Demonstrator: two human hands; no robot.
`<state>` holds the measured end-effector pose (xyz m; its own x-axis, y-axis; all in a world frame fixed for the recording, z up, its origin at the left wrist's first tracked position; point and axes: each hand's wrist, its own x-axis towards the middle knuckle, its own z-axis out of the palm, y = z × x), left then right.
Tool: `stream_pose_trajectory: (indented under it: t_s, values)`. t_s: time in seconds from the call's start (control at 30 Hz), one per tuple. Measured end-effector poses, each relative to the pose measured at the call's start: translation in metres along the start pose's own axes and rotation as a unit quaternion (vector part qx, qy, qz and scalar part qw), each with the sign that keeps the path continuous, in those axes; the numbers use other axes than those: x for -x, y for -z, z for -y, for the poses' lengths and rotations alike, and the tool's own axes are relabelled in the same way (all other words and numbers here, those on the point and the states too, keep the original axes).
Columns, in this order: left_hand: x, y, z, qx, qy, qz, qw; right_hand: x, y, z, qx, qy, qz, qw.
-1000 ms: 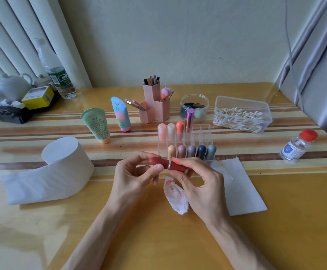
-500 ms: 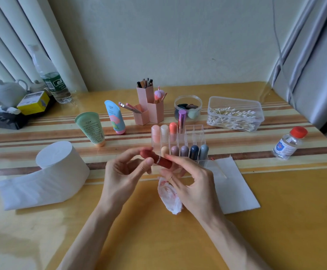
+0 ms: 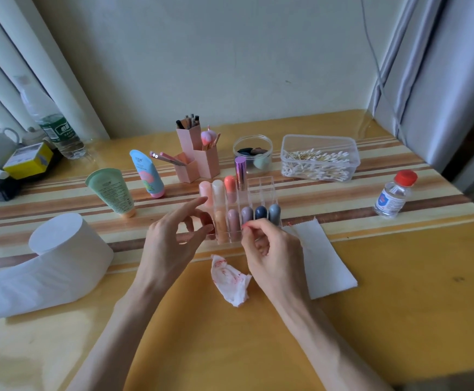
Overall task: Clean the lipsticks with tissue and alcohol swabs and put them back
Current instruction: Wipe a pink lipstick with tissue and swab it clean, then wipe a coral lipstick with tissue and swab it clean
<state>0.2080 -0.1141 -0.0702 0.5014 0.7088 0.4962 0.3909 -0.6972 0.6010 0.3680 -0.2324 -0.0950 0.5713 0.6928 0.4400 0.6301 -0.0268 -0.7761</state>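
Left hand (image 3: 171,244), right hand (image 3: 272,249) seemingly empty at organizer (image 3: 261,190) front edge

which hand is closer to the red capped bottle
Right. The right hand is by the lipstick rack, the red-capped bottle off to its right; the left hand is further left.

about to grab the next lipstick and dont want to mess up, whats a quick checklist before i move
1. red lipstick seated in the front-left slot of the organizer: cannot tell, left hand covers it
2. left hand free: ok, fingers open
3. right hand free: cannot tell, fingertips pinched
4. clean sheet ready: ok, lies flat beside organizer; stained tissue lies loose
5. alcohol bottle open: not ok, red cap on
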Motion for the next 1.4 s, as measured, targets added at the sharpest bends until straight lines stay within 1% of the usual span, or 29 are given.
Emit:
stream_pose_trajectory:
  t_s: [0.1, 0.23, 0.3, 0.4, 0.47, 0.53, 0.67, 0.77, 0.87, 0.93, 1.03, 1.13, 1.4]
  values:
    - [-0.001, -0.002, 0.004, -0.03, -0.014, 0.012, 0.999, -0.001, 0.0, -0.002, 0.011, 0.001, -0.003, 1.0]
    - [0.002, -0.004, 0.01, -0.005, -0.01, 0.021, 1.0, -0.002, 0.001, -0.001, 0.007, -0.005, -0.012, 1.0]
    - [0.002, -0.003, 0.007, 0.022, 0.006, 0.005, 1.0, -0.003, 0.003, 0.0, -0.009, -0.037, -0.033, 0.999]
    - [0.001, -0.002, -0.001, 0.03, 0.019, -0.03, 0.999, -0.008, 0.009, -0.002, -0.042, -0.116, -0.059, 0.991]
    - [-0.003, -0.002, -0.003, 0.03, 0.026, -0.042, 0.998, -0.01, 0.013, -0.003, -0.054, -0.157, -0.059, 0.984]
    - [-0.008, -0.003, 0.001, 0.037, 0.037, -0.055, 0.997, -0.011, 0.016, -0.002, -0.062, -0.177, -0.053, 0.981]
    - [-0.03, -0.008, 0.01, 0.044, 0.083, -0.061, 0.994, -0.01, 0.016, 0.0, -0.075, -0.169, -0.047, 0.982]
    - [-0.05, -0.013, 0.014, 0.043, 0.121, -0.028, 0.991, -0.011, 0.017, -0.002, -0.087, -0.17, -0.048, 0.98]
    - [-0.063, -0.014, 0.016, 0.026, 0.124, 0.012, 0.992, -0.011, 0.018, -0.003, -0.098, -0.178, -0.049, 0.978]
    - [-0.067, -0.013, 0.017, 0.013, 0.124, 0.015, 0.992, -0.011, 0.018, -0.004, -0.099, -0.178, -0.047, 0.978]
    - [-0.069, -0.012, 0.015, 0.007, 0.118, 0.004, 0.993, -0.011, 0.018, -0.003, -0.093, -0.171, -0.048, 0.98]
    - [-0.07, -0.008, 0.014, 0.027, 0.104, -0.014, 0.994, -0.011, 0.017, -0.003, -0.068, -0.169, -0.05, 0.982]
    - [-0.058, 0.02, -0.014, 0.137, 0.068, -0.094, 0.984, -0.01, 0.015, -0.008, -0.095, -0.17, -0.06, 0.979]
